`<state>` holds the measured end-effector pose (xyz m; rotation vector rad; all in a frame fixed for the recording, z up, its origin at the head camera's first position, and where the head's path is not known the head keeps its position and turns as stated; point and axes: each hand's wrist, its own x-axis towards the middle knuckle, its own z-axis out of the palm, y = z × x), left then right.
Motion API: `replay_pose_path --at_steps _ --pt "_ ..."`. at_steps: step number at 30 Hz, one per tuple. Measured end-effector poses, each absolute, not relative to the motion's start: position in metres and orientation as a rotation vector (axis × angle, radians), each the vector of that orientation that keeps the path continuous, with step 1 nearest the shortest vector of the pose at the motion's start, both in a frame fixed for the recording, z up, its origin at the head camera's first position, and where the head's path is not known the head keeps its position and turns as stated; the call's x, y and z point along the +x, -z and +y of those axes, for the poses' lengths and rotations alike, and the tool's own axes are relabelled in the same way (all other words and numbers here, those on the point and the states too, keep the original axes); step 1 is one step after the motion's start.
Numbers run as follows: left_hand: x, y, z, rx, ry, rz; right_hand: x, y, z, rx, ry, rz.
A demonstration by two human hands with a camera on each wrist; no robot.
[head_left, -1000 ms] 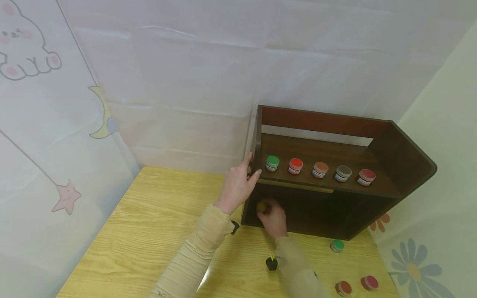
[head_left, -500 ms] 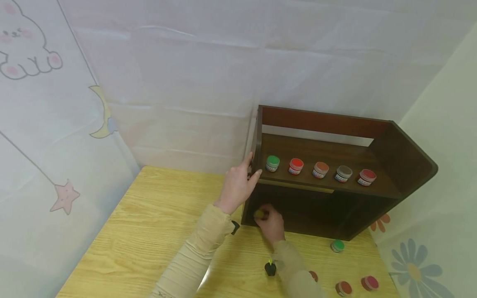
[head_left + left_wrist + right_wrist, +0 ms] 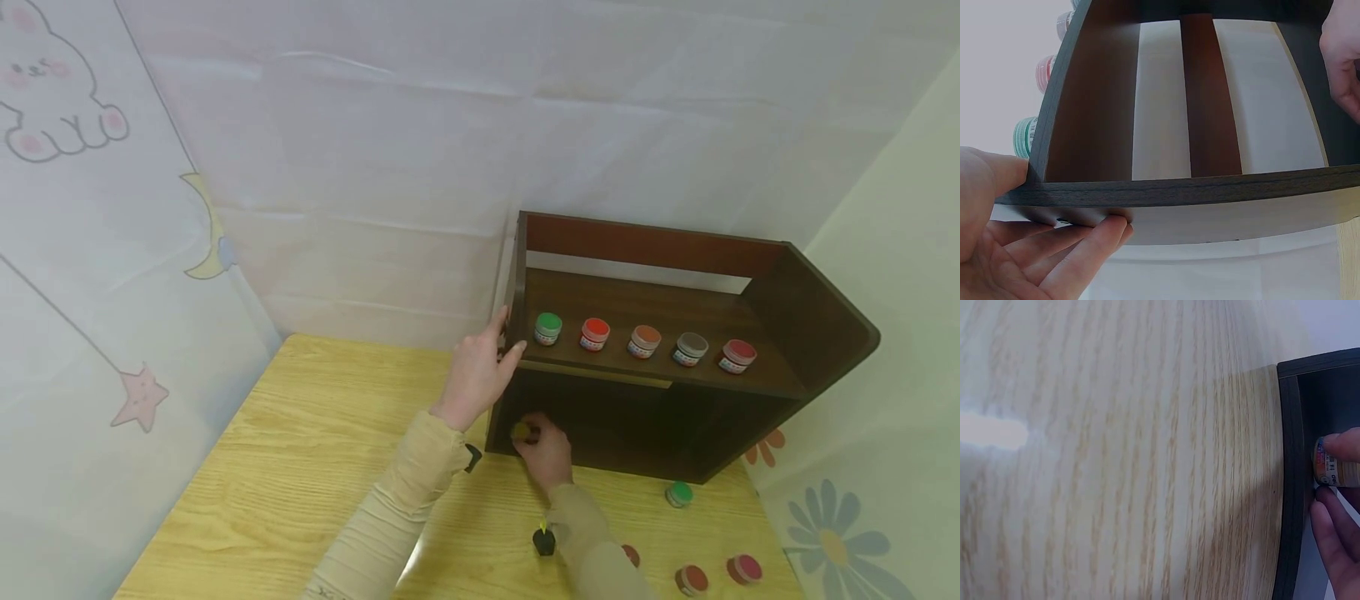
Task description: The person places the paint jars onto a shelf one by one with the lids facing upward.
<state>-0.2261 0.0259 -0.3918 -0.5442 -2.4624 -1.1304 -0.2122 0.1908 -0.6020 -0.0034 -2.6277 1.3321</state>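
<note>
My right hand [image 3: 547, 454] pinches a small paint jar with a yellow lid [image 3: 521, 431] inside the lower compartment of a dark brown wooden shelf [image 3: 622, 296], by its left wall. In the right wrist view the jar's printed label [image 3: 1329, 465] shows between thumb and fingers, close over the compartment floor. My left hand [image 3: 472, 379] grips the shelf's left side panel [image 3: 1210, 192], its thumb at the front edge by the upper board and its fingers along the outer face. On the upper board stand several paint jars in a row, from a green one [image 3: 548, 329] to a dark pink one [image 3: 737, 357].
More jars stand on the wood-grain table [image 3: 300, 467] at right: a green one [image 3: 679, 494], a red-brown one [image 3: 692, 581], a magenta one [image 3: 745, 569], and a dark red one [image 3: 632, 555] partly behind the right sleeve. A pale printed curtain [image 3: 375, 167] hangs behind the table.
My right hand has lowered the yellow-lidded jar slightly toward the compartment's front left, then stayed put. Its forearm shifted left, uncovering part of a dark red jar. The left hand has not moved.
</note>
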Motion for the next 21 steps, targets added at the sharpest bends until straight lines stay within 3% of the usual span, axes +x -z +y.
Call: replay_pose_path --at_steps 21 --pt "-0.2251 0.3907 0.0242 -0.565 1.134 -2.454 -0.2124 0.6077 0.1937 0.025 -1.149 -2.689"
